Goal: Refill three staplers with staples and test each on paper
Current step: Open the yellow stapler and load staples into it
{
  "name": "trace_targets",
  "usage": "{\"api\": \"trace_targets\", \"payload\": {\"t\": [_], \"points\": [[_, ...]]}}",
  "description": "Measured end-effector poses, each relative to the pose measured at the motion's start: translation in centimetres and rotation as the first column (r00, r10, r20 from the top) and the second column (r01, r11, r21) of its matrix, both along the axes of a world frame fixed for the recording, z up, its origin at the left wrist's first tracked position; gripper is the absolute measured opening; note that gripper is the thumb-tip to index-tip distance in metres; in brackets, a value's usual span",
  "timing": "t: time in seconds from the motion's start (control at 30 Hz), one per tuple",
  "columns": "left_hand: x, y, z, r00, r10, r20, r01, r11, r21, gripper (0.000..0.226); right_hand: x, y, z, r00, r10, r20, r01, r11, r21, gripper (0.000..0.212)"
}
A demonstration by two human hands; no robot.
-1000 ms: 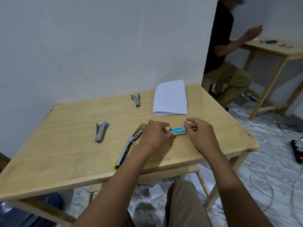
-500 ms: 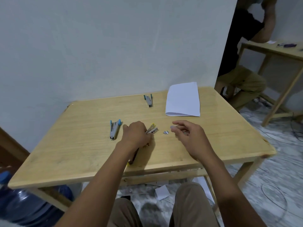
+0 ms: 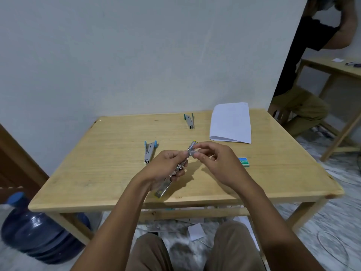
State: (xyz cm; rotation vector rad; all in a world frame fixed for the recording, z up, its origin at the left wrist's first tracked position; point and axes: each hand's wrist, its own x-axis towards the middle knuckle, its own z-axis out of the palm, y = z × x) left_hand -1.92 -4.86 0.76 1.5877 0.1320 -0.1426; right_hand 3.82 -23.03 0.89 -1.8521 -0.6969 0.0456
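My left hand [image 3: 165, 168] grips an opened metal stapler with yellow ends [image 3: 166, 187], lifted above the wooden table [image 3: 97, 173]. My right hand [image 3: 214, 161] pinches a small strip of staples [image 3: 192, 152] at the stapler's upper end. A blue-tipped stapler [image 3: 148, 151] lies on the table to the left. A green-tipped stapler [image 3: 189, 120] lies near the far edge. The green staple box [image 3: 244, 162] sits just right of my right hand. Folded white paper [image 3: 231, 123] lies at the back right.
A blue water jug [image 3: 37, 231] stands on the floor at the left under the table corner. Another person [image 3: 304, 79] sits at a second wooden table [image 3: 332, 69] at the right. Paper scraps [image 3: 196, 231] and cables lie on the floor.
The yellow-ended stapler has been raised off the table in my left hand. My right hand left the staple box and came to the stapler's top with staples. The camera tilted and shifted.
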Motion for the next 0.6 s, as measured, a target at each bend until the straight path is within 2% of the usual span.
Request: {"api": "trace_targets", "payload": {"t": [0.13, 0.2, 0.37, 0.6], "points": [[-0.7, 0.2, 0.0, 0.999, -0.035, -0.021, 0.031, 0.989, -0.147, 0.026, 0.4, 0.2, 0.6, 0.995, 0.026, 0.096, -0.010, 0.986, -0.164, 0.015], [-0.9, 0.2, 0.1, 0.998, -0.055, -0.031, 0.048, 0.981, -0.186, 0.025, 0.4, 0.2, 0.8, 0.990, 0.051, 0.131, -0.021, 0.975, -0.222, 0.008], [-1.3, 0.2, 0.0, 0.996, -0.085, -0.036, 0.075, 0.974, -0.213, 0.024, 0.5, 0.2, 1.5, 0.975, 0.105, 0.196, -0.024, 0.926, -0.376, 0.006], [-1.3, 0.4, -0.2, 0.992, -0.120, -0.048, 0.108, 0.973, -0.206, 0.023, 0.9, 0.2, 2.9, 0.967, 0.199, 0.160, -0.098, 0.869, -0.486, 0.009]]}}
